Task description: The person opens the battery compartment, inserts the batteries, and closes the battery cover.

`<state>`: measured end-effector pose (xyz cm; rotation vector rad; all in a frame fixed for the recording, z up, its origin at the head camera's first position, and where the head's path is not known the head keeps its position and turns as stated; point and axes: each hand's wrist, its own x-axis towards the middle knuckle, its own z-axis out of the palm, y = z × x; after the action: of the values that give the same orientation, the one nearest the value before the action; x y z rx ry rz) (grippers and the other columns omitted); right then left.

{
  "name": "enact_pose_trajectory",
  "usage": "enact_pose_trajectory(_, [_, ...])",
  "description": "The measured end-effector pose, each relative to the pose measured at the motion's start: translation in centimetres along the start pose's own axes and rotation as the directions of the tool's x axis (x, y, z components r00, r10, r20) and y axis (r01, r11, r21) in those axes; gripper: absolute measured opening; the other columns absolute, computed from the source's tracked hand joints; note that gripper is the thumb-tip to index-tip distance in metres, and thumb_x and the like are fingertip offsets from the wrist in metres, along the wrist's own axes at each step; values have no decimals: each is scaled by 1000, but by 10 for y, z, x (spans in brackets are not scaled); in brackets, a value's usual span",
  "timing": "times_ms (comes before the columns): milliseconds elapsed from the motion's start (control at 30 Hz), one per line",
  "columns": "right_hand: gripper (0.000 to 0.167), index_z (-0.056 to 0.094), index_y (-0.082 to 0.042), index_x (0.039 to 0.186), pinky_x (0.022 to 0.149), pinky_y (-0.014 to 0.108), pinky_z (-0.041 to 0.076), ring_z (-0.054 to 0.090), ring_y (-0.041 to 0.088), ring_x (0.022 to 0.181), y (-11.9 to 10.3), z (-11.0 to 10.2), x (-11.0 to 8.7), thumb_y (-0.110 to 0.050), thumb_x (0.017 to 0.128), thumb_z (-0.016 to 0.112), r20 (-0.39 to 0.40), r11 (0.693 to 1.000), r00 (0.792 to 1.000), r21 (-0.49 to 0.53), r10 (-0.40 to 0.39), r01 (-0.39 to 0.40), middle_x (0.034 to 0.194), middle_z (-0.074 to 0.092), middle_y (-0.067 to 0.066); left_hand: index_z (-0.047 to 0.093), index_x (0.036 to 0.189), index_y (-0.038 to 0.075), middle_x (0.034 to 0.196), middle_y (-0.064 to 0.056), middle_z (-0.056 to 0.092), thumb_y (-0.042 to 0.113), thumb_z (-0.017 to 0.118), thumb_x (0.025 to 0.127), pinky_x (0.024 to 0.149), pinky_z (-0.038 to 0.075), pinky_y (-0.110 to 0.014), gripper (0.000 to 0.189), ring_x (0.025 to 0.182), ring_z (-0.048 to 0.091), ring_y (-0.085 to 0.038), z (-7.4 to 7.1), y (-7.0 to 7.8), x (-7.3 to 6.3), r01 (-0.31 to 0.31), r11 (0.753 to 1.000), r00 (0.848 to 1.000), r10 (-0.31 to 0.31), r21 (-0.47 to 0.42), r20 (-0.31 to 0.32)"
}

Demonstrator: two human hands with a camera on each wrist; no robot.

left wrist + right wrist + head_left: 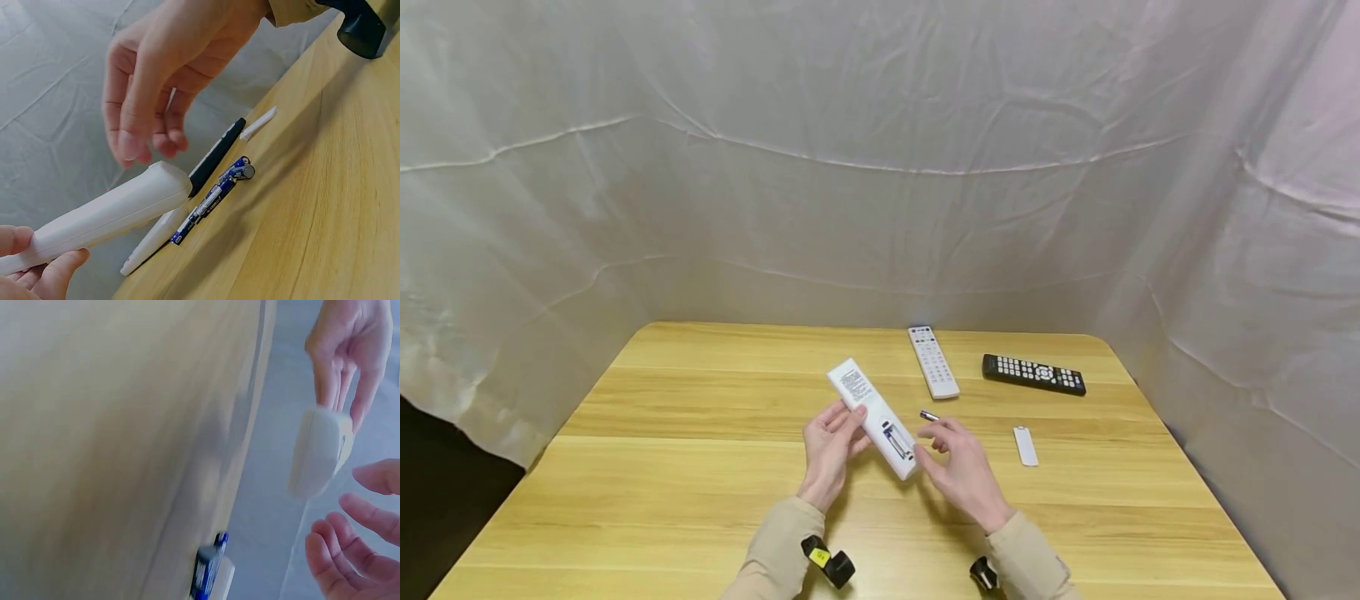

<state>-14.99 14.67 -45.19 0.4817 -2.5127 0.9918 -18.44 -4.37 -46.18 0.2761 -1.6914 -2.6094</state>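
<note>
A white remote control (874, 417) is tilted above the table, back side up, its battery compartment (898, 440) uncovered. What lies inside the compartment is too small to make out surely. My left hand (830, 450) grips the remote by its sides, thumb on the back. Close to the compartment end hovers my right hand (958, 471); in the right wrist view this right hand (356, 550) has thumb and fingers apart with nothing between them. Several blue batteries (209, 203) lie on the table beyond, mostly hidden by the right hand in the head view.
A second white remote (933, 362) lies face up at the back, with a black remote (1033, 374) to its right. The small white battery cover (1026, 447) rests on the wooden table (700, 500). Grey sheeting (880, 225) surrounds the table's back and sides.
</note>
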Motion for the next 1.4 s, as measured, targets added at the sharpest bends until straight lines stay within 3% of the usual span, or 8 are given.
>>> enact_pose_trajectory(167, [21, 73, 1, 101, 65, 34, 63, 65, 20, 74, 12, -7, 4, -1, 81, 77, 31, 997, 997, -12, 70, -70, 97, 70, 14, 53, 135, -10, 120, -30, 69, 4, 66, 95, 75, 66, -27, 45, 83, 76, -16, -2, 0, 1, -5, 1000, 1000, 5, 6, 1])
enact_pose_trajectory(400, [21, 72, 1, 105, 62, 19, 55, 62, 15, 74, 31, -19, 11, -4, 84, 76, 75, 982, 981, -59, 181, -177, 97, 68, 15, 53, 134, -10, 117, -27, 71, 5, 67, 95, 72, 66, -25, 44, 79, 75, -12, -4, -1, 0, -5, 1000, 1000, 5, 13, -2])
enact_pose_trajectory(567, [27, 70, 3, 111, 62, 23, 53, 59, 15, 72, 45, -29, 15, -3, 85, 72, 99, 969, 969, -120, 227, -215, 90, 66, 13, 53, 134, -10, 116, -26, 72, 5, 67, 95, 71, 66, -24, 44, 78, 74, -11, -5, -1, 0, -5, 1000, 1000, 5, 18, -3])
enact_pose_trajectory(767, [29, 68, 5, 115, 61, 27, 52, 57, 16, 71, 57, -37, 17, -1, 86, 67, 170, 947, 940, -180, 297, -267, 81, 64, 9, 53, 134, -10, 115, -25, 73, 4, 67, 94, 71, 66, -24, 44, 78, 75, -11, -6, -1, -1, -4, 1000, 1000, 4, 17, -4])
enact_pose_trajectory(1000, [31, 64, 5, 119, 56, 27, 52, 58, 16, 65, 61, -37, 20, -4, 90, 65, 294, 921, 875, -194, 383, -338, 78, 67, 8, 53, 134, -10, 115, -24, 73, 6, 67, 95, 72, 66, -24, 44, 79, 75, -11, -5, -1, 0, -2, 1000, 1000, 2, 20, 3])
enact_pose_trajectory(1400, [26, 65, 0, 115, 68, 36, 61, 67, 21, 79, 62, -33, 28, -6, 89, 67, 370, 904, 828, -244, 422, -351, 91, 74, 15, 53, 134, -10, 113, -23, 74, 5, 67, 95, 73, 66, -24, 44, 79, 74, -11, -7, 0, 0, 3, 1000, 1000, -3, 16, 5])
